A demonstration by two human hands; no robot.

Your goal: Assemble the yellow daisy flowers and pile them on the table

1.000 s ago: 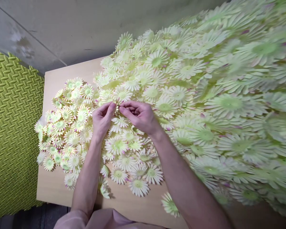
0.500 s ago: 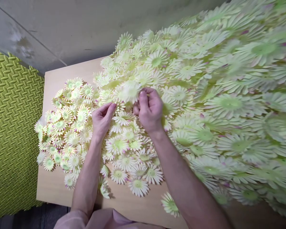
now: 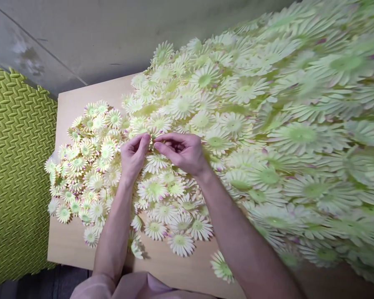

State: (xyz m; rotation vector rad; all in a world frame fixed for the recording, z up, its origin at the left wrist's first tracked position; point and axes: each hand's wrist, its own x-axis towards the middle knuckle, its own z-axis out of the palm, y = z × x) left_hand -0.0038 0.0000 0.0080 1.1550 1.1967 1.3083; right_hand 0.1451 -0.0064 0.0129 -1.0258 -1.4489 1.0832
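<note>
My left hand (image 3: 133,155) is closed in a pinch above the heap, with an artificial daisy head (image 3: 151,143) at its fingertips. From the other side, my right hand (image 3: 185,153) brings thumb and forefinger together on that same flower head, its remaining fingers curled loosely. The fingers partly cover this daisy. Under and around both hands lie loose artificial daisy heads (image 3: 183,106), pale cream with light green centres and some pinkish petal tips.
A wooden table (image 3: 71,249) carries the flowers. Smaller daisy heads (image 3: 77,164) cluster at its left; a tall pile (image 3: 301,135) rises at the right. One flower (image 3: 222,267) lies near the front edge. A green textured mat (image 3: 18,166) stands left, a grey wall (image 3: 112,37) behind.
My right hand has moved left and slightly down to meet my left hand. The blurred pale flower beside it has left its fingers. My left hand has stayed nearly still.
</note>
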